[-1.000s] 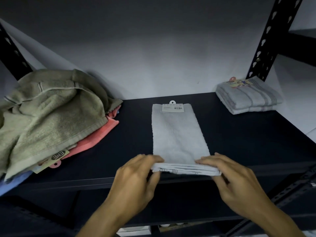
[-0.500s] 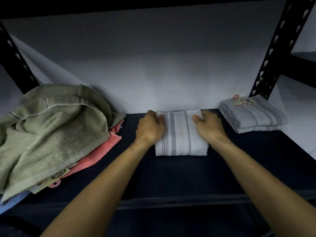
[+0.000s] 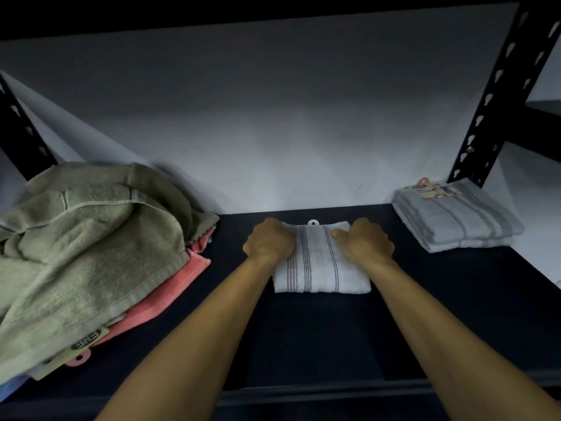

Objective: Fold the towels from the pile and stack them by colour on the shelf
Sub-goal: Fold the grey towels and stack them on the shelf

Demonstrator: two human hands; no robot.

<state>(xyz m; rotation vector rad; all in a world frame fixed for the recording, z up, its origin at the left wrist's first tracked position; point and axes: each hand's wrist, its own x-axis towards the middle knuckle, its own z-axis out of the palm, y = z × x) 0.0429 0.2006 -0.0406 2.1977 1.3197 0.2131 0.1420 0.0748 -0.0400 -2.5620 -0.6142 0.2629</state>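
A folded pale grey towel (image 3: 320, 268) with thin dark stripes lies near the back middle of the dark shelf (image 3: 318, 338). My left hand (image 3: 268, 241) grips its far left corner with curled fingers. My right hand (image 3: 365, 243) grips its far right corner the same way. A white hang tab sticks out between them at the towel's far edge. A second folded grey striped towel (image 3: 458, 218) with a paper label lies at the back right. At the left a loose pile has an olive green towel (image 3: 79, 247) on top of a coral one (image 3: 170, 291).
A blue cloth edge (image 3: 12, 388) shows under the pile at the far left. Black perforated uprights stand at the right (image 3: 498, 95) and the left (image 3: 21, 138). A white wall closes the back. The shelf's front lip runs below my forearms.
One second ago the towel lay long and my hands held its near end at the shelf front. It is now folded over, and both hands hold its far corners near the wall.
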